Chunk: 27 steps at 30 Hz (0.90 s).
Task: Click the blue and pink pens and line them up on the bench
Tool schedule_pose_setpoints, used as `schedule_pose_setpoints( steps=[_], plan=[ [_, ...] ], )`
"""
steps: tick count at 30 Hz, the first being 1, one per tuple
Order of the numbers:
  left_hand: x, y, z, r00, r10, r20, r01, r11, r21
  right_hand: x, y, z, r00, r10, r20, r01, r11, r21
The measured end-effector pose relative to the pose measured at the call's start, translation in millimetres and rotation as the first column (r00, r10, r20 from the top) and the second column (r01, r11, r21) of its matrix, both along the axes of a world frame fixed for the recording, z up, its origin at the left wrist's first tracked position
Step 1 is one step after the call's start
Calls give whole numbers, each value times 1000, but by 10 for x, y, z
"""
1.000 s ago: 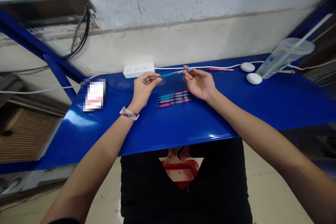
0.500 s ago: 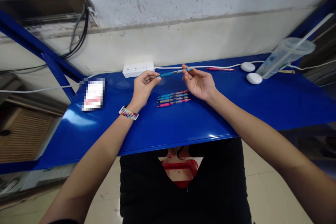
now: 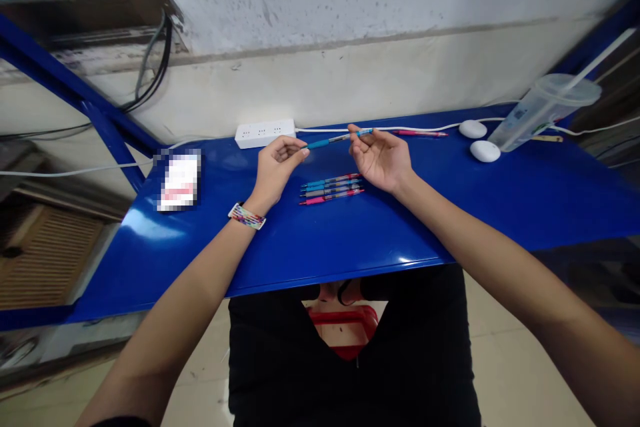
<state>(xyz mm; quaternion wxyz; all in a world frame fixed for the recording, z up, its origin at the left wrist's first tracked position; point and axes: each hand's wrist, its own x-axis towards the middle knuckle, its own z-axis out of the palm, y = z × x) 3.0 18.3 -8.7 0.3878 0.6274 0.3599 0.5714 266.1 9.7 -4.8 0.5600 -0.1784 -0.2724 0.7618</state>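
Note:
A blue pen [image 3: 330,140] is held up nearly level above the blue table, spanning both hands. My left hand [image 3: 280,163] pinches its left end between thumb and fingers. At its right end, the fingertips and thumb of my right hand [image 3: 383,157] close around the pen, palm turned up. Below it, several pens [image 3: 333,188] lie side by side in a row, with blue, grey and pink grips. Farther back, a pink pen [image 3: 423,133] lies alone near the white cable.
A white power strip [image 3: 265,133] stands against the wall. On the right are two white rounded objects [image 3: 485,151] and a tilted clear plastic cup [image 3: 537,110] with a straw. A blurred-out item [image 3: 179,180] lies on the left of the blue table [image 3: 350,243].
Both hands hold almost the same pose around the blue pen. The whole view has shifted very slightly; the row of pens lies as before.

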Motion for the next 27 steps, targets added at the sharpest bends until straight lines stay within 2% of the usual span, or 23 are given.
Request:
schedule_pose_setpoints(
  steps=[4,9,16,21,27],
  plan=[
    [1,2,-8,1000,-17,15,17,1000,1,18,17,-8,1000,10,-15,-10,1000,4],
    [11,-14,-23,999,-49,2,49,999,-4,59,55,-28,998,-10,60,10,1000,-11],
    [21,-12,-20,1000,-22,-14,22,1000,-3,21,19,9,1000,-29,2,29,997,-71],
    [23,-28,1,999,-30,-16,30,999,-14,82,61,-43,1000,27,6,-27,999,28],
    [14,-20,-4,1000,-17,-23,17,1000,-10,81,47,-55,999,21,39,-22,999,26]
  ],
)
